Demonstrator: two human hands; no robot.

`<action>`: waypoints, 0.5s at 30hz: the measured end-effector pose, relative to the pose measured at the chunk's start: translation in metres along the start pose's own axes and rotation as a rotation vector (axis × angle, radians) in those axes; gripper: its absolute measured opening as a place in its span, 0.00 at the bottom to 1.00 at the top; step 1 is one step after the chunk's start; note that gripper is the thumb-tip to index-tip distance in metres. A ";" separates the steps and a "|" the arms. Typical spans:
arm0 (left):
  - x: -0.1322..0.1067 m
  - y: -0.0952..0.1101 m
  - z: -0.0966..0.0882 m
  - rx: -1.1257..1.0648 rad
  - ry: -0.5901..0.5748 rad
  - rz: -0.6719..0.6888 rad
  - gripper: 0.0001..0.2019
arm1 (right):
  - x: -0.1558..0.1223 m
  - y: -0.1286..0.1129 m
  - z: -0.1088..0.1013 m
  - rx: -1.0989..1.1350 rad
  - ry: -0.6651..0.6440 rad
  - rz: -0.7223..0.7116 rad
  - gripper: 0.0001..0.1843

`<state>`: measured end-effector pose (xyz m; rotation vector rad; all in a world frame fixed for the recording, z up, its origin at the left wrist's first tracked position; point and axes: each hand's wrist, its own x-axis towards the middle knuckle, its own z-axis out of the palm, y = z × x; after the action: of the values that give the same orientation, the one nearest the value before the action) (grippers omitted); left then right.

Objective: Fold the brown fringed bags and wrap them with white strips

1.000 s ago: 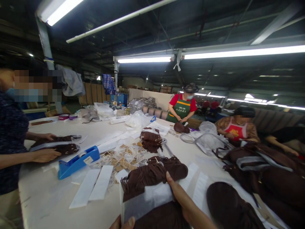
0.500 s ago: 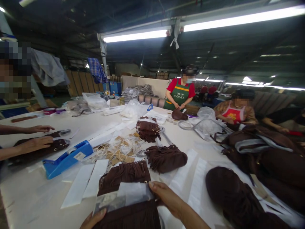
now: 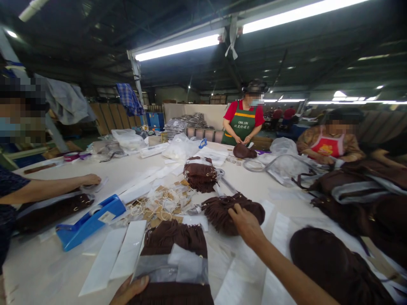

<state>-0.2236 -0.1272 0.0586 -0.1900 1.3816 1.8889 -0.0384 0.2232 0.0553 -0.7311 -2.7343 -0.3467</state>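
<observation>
A dark brown fringed bag point(image 3: 174, 292) with a clear plastic strip across it lies at the near edge. My left hand point(image 3: 132, 290) holds its left side, thumb on top and the other fingers hidden beneath. My right hand point(image 3: 243, 222) reaches forward over a second brown fringed bag point(image 3: 219, 214), fingers curled onto its top. Beyond that stands a third fringed bag point(image 3: 200, 173) with gold rings and a white wrap. To the left is a heap of tan tags with white strings point(image 3: 162, 199).
A blue tape dispenser point(image 3: 90, 222) and white strips point(image 3: 129, 250) are at left. More brown bags point(image 3: 330, 262) are piled at right. At left a co-worker's hand point(image 3: 92, 179) is over another bag. Two people work across the table point(image 3: 38, 271).
My right hand has left the near bag and moved forward onto the second bag. My left hand still holds the near one. The co-worker's hand at left has lifted away from their bag.
</observation>
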 end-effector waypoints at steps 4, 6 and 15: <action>0.005 0.006 0.021 0.063 -0.045 -0.053 0.24 | 0.005 0.063 -0.002 -0.093 -0.075 0.116 0.11; 0.013 0.011 0.037 0.101 -0.089 -0.063 0.23 | 0.003 0.090 0.002 -0.129 -0.128 0.186 0.14; 0.063 0.019 0.114 0.041 -0.205 -0.025 0.17 | -0.032 0.042 -0.012 0.693 0.012 0.423 0.25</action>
<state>-0.2442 0.0005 0.0848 0.0072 1.2722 1.8035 0.0123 0.2411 0.0621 -1.0322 -2.3408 0.6477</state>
